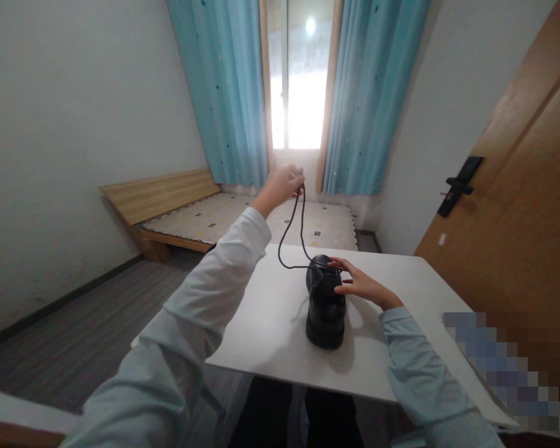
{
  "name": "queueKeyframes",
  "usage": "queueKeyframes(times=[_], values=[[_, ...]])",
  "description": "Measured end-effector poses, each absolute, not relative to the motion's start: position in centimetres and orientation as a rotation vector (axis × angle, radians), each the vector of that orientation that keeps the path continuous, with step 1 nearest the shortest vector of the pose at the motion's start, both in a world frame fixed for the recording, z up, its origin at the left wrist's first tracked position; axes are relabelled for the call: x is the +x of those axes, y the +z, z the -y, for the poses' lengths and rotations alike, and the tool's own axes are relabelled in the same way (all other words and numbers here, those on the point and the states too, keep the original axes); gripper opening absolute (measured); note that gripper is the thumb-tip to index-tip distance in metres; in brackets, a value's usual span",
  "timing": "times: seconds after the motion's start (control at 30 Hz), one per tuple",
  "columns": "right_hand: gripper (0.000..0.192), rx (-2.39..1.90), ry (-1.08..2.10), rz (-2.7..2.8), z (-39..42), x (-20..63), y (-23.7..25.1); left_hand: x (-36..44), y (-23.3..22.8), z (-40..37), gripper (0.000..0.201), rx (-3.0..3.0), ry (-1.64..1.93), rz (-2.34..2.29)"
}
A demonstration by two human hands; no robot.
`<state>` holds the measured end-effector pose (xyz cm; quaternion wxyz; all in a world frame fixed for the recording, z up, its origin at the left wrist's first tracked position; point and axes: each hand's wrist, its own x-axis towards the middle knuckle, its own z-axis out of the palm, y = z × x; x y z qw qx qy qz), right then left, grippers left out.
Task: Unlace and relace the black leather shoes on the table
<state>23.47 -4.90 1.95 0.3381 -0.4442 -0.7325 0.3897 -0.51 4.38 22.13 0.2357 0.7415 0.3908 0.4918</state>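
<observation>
A black leather shoe [325,306] stands on a white table [270,330], toe pointing away from me. My left hand [282,185] is raised high above the table and pinches the end of the shoe's black lace [301,231], which hangs in a long loop down to the eyelets. My right hand [357,283] rests flat on the shoe's upper, fingers spread over the tongue area, holding it steady. Both arms wear pale blue sleeves.
A low wooden bed [177,214] with a patterned mattress lies beyond the table under a bright window with blue curtains [231,93]. A wooden door [518,205] with a black handle stands at the right. Grey floor spreads to the left.
</observation>
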Motion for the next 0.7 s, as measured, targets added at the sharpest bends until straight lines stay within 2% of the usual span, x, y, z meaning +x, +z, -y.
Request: queueKeyframes(times=[0.2,0.37,0.53,0.7], values=[[0.070,-1.205,0.935,1.877,5.3,22.8,2.7,-0.7,14.3,-6.2,0.004,1.842,1.341,-1.230],[0.041,-1.208,0.808,1.837,4.9,22.6,2.7,-0.2,8.2,-5.5,0.003,1.681,1.235,-1.264],[0.038,-1.168,0.676,1.801,4.2,22.6,2.2,0.3,4.3,-4.4,0.004,1.650,1.187,-1.255],[0.037,-1.165,0.610,1.742,4.0,22.4,2.1,0.3,2.7,-3.5,0.012,1.745,1.301,-1.073]])
